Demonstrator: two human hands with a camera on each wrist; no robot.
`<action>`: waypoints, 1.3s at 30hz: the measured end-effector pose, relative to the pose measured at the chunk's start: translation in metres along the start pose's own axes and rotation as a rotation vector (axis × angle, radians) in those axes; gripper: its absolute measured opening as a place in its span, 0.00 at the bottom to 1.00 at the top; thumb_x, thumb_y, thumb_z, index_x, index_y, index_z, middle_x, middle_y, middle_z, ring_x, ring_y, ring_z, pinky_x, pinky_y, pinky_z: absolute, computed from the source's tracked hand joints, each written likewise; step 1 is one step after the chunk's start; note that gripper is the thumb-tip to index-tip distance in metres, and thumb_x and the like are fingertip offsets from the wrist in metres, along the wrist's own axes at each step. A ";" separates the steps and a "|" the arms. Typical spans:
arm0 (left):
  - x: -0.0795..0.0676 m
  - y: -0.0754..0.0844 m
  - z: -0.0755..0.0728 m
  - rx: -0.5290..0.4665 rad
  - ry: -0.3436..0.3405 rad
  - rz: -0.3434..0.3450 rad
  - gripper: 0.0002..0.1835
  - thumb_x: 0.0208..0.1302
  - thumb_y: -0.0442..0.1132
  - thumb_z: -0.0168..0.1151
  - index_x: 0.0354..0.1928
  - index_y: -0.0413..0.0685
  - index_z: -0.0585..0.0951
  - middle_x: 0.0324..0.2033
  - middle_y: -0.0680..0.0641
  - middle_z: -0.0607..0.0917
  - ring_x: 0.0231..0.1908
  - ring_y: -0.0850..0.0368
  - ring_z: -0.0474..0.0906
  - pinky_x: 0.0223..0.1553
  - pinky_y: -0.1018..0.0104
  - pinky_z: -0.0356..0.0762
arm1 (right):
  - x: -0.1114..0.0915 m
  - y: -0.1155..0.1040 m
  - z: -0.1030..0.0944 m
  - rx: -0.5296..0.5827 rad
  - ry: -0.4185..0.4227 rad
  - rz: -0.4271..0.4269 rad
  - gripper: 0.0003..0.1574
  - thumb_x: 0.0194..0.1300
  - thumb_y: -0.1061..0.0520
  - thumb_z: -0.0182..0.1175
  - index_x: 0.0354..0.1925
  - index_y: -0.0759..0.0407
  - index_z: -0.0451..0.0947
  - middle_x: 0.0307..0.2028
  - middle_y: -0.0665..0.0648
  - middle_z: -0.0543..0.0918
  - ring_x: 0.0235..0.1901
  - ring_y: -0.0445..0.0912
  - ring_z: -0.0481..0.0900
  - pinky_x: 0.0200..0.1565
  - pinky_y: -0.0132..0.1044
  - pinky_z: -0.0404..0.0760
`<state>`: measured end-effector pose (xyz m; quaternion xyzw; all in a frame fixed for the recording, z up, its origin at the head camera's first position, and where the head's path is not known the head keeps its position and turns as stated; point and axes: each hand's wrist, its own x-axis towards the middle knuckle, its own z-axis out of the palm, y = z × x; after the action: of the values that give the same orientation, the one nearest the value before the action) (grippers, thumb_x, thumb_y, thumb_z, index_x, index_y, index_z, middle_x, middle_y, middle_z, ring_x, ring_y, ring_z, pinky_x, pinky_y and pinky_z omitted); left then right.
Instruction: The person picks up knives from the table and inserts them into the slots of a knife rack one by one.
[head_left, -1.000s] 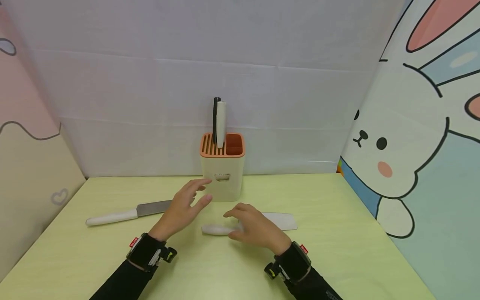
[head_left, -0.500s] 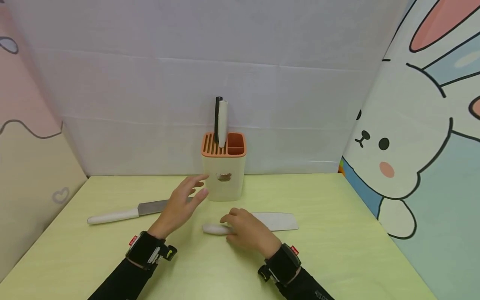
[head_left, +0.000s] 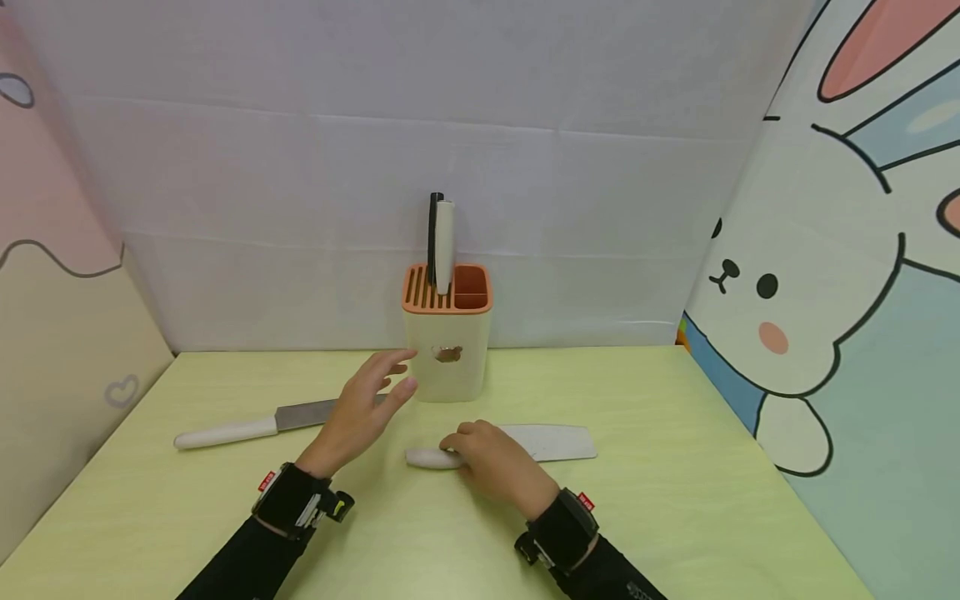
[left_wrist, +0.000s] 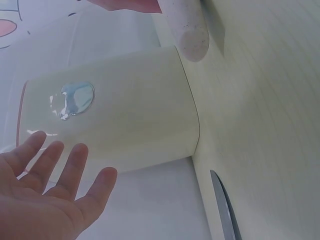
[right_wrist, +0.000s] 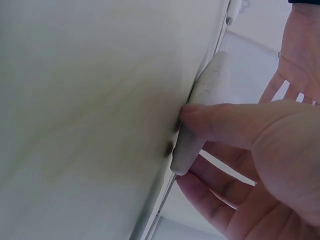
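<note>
A cleaver with a broad pale blade (head_left: 562, 442) and a white handle (head_left: 429, 458) lies across the table. My right hand (head_left: 498, 467) holds its handle near the blade; in the right wrist view the thumb (right_wrist: 200, 117) is on one side of the handle and the fingers (right_wrist: 215, 200) are on the other. My left hand (head_left: 358, 421) hovers with spread fingers before the front left of a cream knife block (head_left: 450, 375), holding nothing. Partly behind that hand lies a second knife, its white handle (head_left: 228, 433) pointing left and its grey blade (head_left: 303, 414) running right.
The block has an orange slotted top (head_left: 420, 292). A black-handled knife (head_left: 432, 237) and a white-handled knife (head_left: 445, 250) stand in its slots. Behind the pale yellow table (head_left: 675, 500) hangs a white sheet (head_left: 300, 183); a rabbit-patterned panel (head_left: 825, 292) borders the right side.
My right hand has moved left and down onto the cleaver handle, and its fingers have closed round it. The left hand has shifted only slightly. The cleaver stays in place.
</note>
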<state>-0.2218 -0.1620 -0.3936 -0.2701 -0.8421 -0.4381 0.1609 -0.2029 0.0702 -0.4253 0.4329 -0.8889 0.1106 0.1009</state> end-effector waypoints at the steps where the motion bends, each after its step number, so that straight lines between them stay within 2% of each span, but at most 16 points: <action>1: 0.000 0.000 0.000 0.000 -0.001 0.001 0.24 0.73 0.49 0.52 0.67 0.53 0.66 0.62 0.50 0.69 0.58 0.53 0.68 0.54 0.42 0.70 | 0.000 0.000 0.000 -0.001 0.004 -0.005 0.16 0.57 0.64 0.68 0.45 0.55 0.81 0.36 0.49 0.80 0.38 0.41 0.77 0.43 0.31 0.76; 13: 0.000 -0.001 -0.001 0.014 -0.002 -0.008 0.25 0.73 0.50 0.52 0.67 0.54 0.66 0.62 0.50 0.68 0.58 0.54 0.68 0.54 0.45 0.70 | 0.000 -0.002 -0.005 0.031 -0.033 0.000 0.18 0.56 0.65 0.69 0.46 0.55 0.81 0.37 0.49 0.81 0.39 0.40 0.77 0.44 0.28 0.76; 18: 0.000 -0.002 -0.002 0.007 0.011 -0.014 0.24 0.73 0.49 0.51 0.68 0.53 0.66 0.62 0.50 0.68 0.58 0.50 0.68 0.54 0.44 0.70 | -0.001 0.000 -0.009 0.047 -0.027 -0.002 0.19 0.56 0.66 0.68 0.46 0.55 0.81 0.37 0.48 0.81 0.39 0.39 0.77 0.44 0.28 0.76; 25: 0.001 0.000 -0.007 0.000 0.033 -0.016 0.24 0.73 0.49 0.51 0.67 0.52 0.66 0.62 0.48 0.69 0.57 0.52 0.69 0.54 0.43 0.71 | -0.003 0.003 -0.026 0.078 0.037 -0.001 0.21 0.56 0.67 0.67 0.49 0.54 0.80 0.38 0.48 0.80 0.39 0.39 0.76 0.43 0.30 0.76; 34: 0.001 0.000 -0.008 -0.031 0.045 -0.038 0.23 0.73 0.47 0.52 0.67 0.52 0.66 0.61 0.46 0.70 0.57 0.47 0.69 0.54 0.41 0.69 | -0.007 0.009 -0.049 0.118 0.099 0.019 0.24 0.57 0.67 0.67 0.53 0.55 0.77 0.42 0.50 0.80 0.42 0.41 0.76 0.45 0.33 0.78; 39: 0.002 0.000 -0.007 -0.038 0.052 -0.041 0.23 0.73 0.42 0.53 0.67 0.45 0.66 0.61 0.41 0.69 0.57 0.43 0.69 0.54 0.38 0.68 | -0.009 0.012 -0.062 0.144 0.141 0.032 0.26 0.58 0.67 0.67 0.54 0.56 0.76 0.44 0.50 0.80 0.43 0.41 0.76 0.45 0.35 0.78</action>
<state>-0.2230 -0.1668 -0.3885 -0.2444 -0.8345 -0.4643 0.1684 -0.2015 0.1015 -0.3699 0.4160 -0.8761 0.2062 0.1301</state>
